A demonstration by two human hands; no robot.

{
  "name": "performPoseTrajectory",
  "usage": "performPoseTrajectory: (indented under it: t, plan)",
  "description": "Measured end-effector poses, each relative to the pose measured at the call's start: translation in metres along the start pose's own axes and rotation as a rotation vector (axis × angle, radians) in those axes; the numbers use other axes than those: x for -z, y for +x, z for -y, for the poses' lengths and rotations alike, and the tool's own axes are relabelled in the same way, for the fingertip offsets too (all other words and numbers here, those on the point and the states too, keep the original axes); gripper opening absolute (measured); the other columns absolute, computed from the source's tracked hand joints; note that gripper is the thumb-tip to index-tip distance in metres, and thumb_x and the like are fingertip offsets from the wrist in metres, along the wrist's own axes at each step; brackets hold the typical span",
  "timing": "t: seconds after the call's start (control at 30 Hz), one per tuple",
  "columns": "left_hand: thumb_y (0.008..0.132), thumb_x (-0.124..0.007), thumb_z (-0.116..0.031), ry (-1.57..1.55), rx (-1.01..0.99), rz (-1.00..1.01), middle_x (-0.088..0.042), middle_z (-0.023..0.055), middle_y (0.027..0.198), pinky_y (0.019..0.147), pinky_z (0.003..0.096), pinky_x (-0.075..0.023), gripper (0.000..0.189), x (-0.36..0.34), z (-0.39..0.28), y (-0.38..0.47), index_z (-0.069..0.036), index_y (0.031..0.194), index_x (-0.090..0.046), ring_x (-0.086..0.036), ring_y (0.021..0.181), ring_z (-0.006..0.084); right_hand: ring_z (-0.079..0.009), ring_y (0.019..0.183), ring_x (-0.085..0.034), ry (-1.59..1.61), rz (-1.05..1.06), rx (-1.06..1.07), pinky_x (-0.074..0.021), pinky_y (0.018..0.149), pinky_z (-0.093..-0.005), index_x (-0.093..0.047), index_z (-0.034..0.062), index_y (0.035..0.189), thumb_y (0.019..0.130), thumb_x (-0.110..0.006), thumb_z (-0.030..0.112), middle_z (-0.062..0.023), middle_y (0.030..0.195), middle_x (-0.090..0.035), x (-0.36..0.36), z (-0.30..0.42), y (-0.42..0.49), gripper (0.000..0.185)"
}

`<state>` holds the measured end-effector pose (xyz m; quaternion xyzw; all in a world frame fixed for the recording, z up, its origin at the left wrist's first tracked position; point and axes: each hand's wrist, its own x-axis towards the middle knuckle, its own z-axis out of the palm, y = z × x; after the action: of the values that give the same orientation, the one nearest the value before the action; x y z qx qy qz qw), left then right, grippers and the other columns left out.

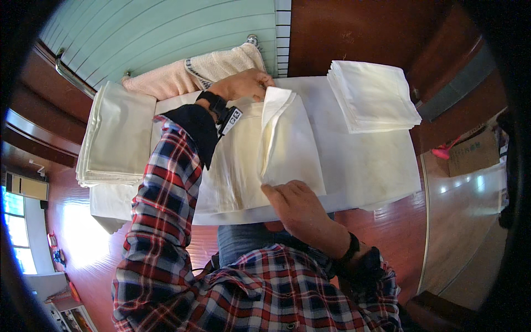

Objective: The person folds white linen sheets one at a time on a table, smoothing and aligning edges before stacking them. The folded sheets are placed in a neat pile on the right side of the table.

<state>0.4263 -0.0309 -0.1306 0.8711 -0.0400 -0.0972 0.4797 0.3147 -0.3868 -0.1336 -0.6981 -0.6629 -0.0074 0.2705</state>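
A white cloth (293, 153) lies before me, its right part folded over toward the left with the layered edge standing slightly raised. My left hand (244, 85) reaches across to the far end of that fold, fingers curled at its corner; the fingertips are partly hidden. At the near end, my right hand (296, 207) pinches the fold's edge between thumb and fingers. Left of the fold, the cloth's flat part (238, 153) shows creases and is partly covered by my left forearm.
Folded white cloths form a stack (120, 133) at left and another (373, 97) at right. All rest on a white-covered table (365, 166). Beyond the far edge, pink and beige towels (224, 62) hang on a rail by a pale green panel. A cardboard box (475, 153) stands at right.
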Motion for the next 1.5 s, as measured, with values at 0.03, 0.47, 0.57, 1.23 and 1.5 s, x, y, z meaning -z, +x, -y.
performPoseTrajectory:
  t: [0.03, 0.47, 0.57, 1.23, 1.5]
  plan:
    - [0.088, -0.079, -0.021, -0.154, 0.071, -0.07, -0.071, 0.0045, 0.094, 0.078, 0.0294, -0.0545, 0.028, 0.001, 0.007, -0.011, -0.001, 0.106, -0.073, -0.065, 0.082, 0.0152, -0.0348, 0.098, -0.067, -0.013, 0.045, 0.012, -0.0506, 0.096, -0.0453, -0.055, -0.0032, 0.134, 0.09, -0.06, 0.009, -0.0176, 0.109, -0.067, -0.011, -0.001, 0.004, 0.046]
    - [0.087, -0.073, -0.068, 0.1, 0.338, -0.254, -0.07, 0.0237, 0.097, 0.047, 0.0329, -0.0567, 0.088, -0.021, -0.008, -0.061, 0.017, 0.11, -0.068, -0.072, 0.061, 0.0268, -0.0338, 0.11, -0.064, -0.041, 0.088, -0.004, -0.0471, 0.102, -0.0446, -0.06, -0.0028, 0.134, 0.075, -0.083, 0.016, -0.0184, 0.119, -0.067, -0.072, -0.004, -0.001, 0.065]
    - [0.089, -0.071, -0.067, 0.061, 0.338, -0.274, -0.072, 0.026, 0.085, 0.043, 0.0332, -0.0561, 0.083, -0.017, -0.008, -0.059, 0.016, 0.096, -0.072, -0.074, 0.058, 0.0322, -0.0332, 0.11, -0.064, -0.058, 0.063, -0.001, -0.047, 0.102, -0.0446, -0.062, -0.0023, 0.132, 0.075, -0.083, 0.015, -0.0168, 0.117, -0.067, -0.078, -0.003, -0.003, 0.063]
    - [0.082, -0.069, 0.005, 0.273, 0.142, -0.429, -0.073, 0.0115, 0.081, 0.065, 0.0367, -0.0584, 0.013, -0.018, 0.046, -0.055, -0.002, 0.093, -0.073, -0.073, 0.073, 0.0242, -0.0294, 0.103, -0.061, -0.097, -0.008, 0.097, -0.0494, 0.097, -0.0433, -0.063, -0.0004, 0.124, 0.089, -0.063, 0.012, -0.013, 0.111, -0.063, -0.094, 0.004, 0.011, 0.037]
    - [0.087, -0.072, -0.013, 0.76, 0.033, -0.514, -0.07, 0.0224, 0.119, 0.092, 0.044, -0.0557, 0.024, -0.045, 0.042, -0.06, -0.002, 0.108, -0.072, -0.067, 0.11, 0.0388, -0.0305, 0.11, -0.061, -0.07, 0.001, 0.084, -0.0477, 0.102, -0.0451, -0.064, -0.0005, 0.125, 0.09, -0.065, 0.016, -0.0147, 0.117, -0.063, -0.084, 0.002, 0.008, 0.038]
